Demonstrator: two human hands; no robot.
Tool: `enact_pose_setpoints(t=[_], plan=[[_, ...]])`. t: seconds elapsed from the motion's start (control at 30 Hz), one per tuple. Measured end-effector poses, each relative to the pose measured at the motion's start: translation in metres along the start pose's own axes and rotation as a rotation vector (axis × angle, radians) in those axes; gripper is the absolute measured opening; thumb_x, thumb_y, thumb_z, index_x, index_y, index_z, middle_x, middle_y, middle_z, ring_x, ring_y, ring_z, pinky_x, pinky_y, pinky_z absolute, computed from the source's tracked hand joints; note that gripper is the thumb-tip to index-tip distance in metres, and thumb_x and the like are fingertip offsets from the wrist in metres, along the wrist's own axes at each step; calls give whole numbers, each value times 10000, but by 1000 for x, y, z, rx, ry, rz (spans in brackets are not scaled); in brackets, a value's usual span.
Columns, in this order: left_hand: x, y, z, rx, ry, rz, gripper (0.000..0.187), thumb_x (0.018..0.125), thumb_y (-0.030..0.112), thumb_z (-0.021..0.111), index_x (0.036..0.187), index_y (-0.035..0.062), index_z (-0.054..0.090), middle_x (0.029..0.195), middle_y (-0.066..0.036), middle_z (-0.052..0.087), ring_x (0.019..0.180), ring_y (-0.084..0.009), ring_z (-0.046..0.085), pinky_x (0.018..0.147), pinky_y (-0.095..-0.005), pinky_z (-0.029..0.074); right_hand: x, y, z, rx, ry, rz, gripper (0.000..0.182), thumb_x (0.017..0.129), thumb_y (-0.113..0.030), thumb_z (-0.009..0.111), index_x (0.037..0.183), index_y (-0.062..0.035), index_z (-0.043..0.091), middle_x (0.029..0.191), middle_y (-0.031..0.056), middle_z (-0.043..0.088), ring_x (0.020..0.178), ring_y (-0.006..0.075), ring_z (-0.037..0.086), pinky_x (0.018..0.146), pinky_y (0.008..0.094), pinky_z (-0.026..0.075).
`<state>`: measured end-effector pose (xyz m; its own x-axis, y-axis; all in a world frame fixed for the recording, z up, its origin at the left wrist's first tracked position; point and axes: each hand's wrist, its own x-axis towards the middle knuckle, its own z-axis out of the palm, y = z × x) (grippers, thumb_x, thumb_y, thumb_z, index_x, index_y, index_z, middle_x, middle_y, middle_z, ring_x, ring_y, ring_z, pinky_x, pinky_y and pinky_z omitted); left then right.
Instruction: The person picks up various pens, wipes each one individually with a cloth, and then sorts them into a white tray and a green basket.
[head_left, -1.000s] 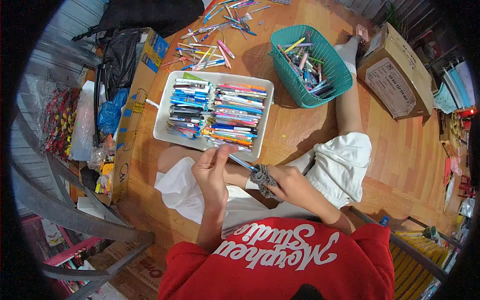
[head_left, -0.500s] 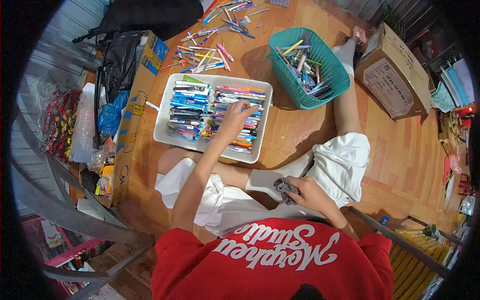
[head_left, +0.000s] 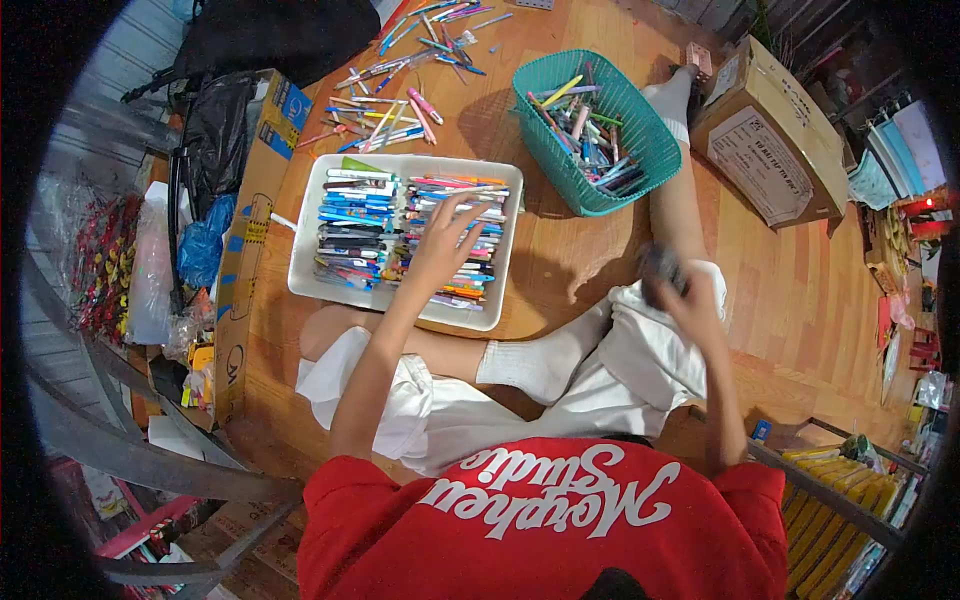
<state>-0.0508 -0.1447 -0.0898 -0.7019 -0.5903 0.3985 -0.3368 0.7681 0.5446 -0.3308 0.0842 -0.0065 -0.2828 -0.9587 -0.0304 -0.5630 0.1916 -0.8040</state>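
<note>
My left hand [head_left: 440, 250] is over the right-hand column of pens [head_left: 475, 270] in the white tray [head_left: 513, 240], its fingers spread with nothing seen between them. Pens lie in two stacked columns in the tray. A dark grey cloth [head_left: 660, 266], blurred by motion, is in my right hand [head_left: 697, 308], above the knee of the white trousers. To the right of the tray stands a green basket [head_left: 650, 160] with a jumble of pens [head_left: 600, 145] inside.
Loose pens [head_left: 400, 110] lie scattered on the wooden floor beyond the tray. A cardboard box [head_left: 770, 140] stands at the right, and a long carton [head_left: 250, 240] with bags beside it at the left. A metal frame [head_left: 830, 490] is at the lower right.
My right hand has moved up and to the right with the grey cloth, from near the sock to the knee. The fingers of my left hand have spread over the pens.
</note>
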Motion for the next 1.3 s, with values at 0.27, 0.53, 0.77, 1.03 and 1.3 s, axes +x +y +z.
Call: enact_pose_setpoints(t=[0.27, 0.53, 0.77, 1.03, 1.3], plan=[[-89, -4, -37, 24, 302, -305, 200, 862, -15, 517, 1036, 1, 615, 1046, -130, 562, 981, -280, 551, 848, -348, 438, 217, 77, 2, -820, -98, -313, 299, 654, -63, 673, 950, -85, 638, 850, 204, 633, 767, 366, 626, 695, 424, 498], [-81, -10, -34, -99, 407, -362, 232, 856, -34, 484, 1044, 8, 613, 1039, -134, 565, 990, -276, 551, 859, -340, 431, 226, 99, 22, -909, -255, -358, 388, 575, 2, 640, 957, -61, 644, 791, 179, 621, 814, 357, 609, 742, 422, 479], [-81, -7, -31, -96, 397, -351, 211, 860, -23, 487, 1029, 4, 610, 1032, -130, 573, 996, -281, 553, 872, -347, 427, 199, 41, -12, -1053, -63, -452, 231, 613, 10, 597, 832, -64, 610, 773, 151, 621, 802, 350, 607, 692, 451, 455], [-79, -3, -24, -186, 394, -383, 188, 886, 26, 496, 1033, 3, 611, 1034, -143, 583, 974, -266, 570, 857, -342, 436, 152, -25, -22, -660, 98, -377, 283, 593, -25, 658, 875, -29, 637, 875, 177, 632, 857, 359, 607, 778, 448, 474], [-67, 114, -27, -584, -24, -351, 273, 927, 182, 502, 1155, 33, 527, 896, -134, 628, 839, -255, 584, 753, -375, 443, 37, -83, 57, -685, -276, -806, 389, 585, -94, 675, 970, -58, 632, 841, 67, 559, 859, 234, 558, 768, 356, 412]])
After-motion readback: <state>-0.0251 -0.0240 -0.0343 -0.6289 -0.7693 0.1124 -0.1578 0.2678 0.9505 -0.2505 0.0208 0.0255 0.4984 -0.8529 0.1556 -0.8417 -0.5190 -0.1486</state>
